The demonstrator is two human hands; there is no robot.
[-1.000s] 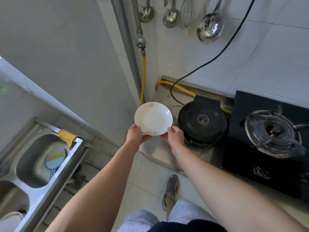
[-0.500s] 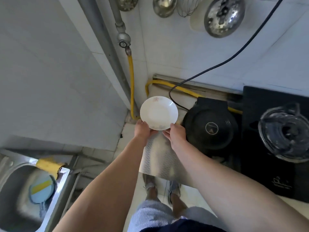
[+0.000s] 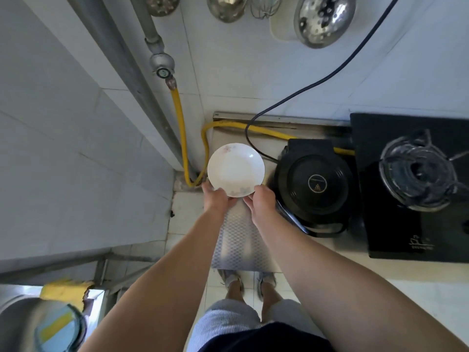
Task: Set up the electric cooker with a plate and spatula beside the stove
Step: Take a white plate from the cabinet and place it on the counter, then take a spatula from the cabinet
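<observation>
A small white plate (image 3: 234,168) with faint floral marks is held over the left end of the metal counter (image 3: 241,240). My left hand (image 3: 215,199) grips its near-left rim and my right hand (image 3: 261,201) grips its near-right rim. Just right of the plate sits the round black electric cooker (image 3: 314,184) with its lid shut, its dark cord (image 3: 317,82) running up the wall. Right of the cooker is the black gas stove (image 3: 416,174). Several ladles and a slotted spoon (image 3: 322,19) hang on the wall; I cannot pick out a spatula.
A yellow gas hose (image 3: 185,153) drops from a valve (image 3: 162,66) and loops behind the plate along the counter's back. A steel sink (image 3: 30,321) with a blue-yellow object lies at the bottom left. My feet stand on the tiled floor below the counter edge.
The view has swung over the counter and closer to the wall. Both hands have carried the plate a little forward, beside the cooker's left side; the grip is the same.
</observation>
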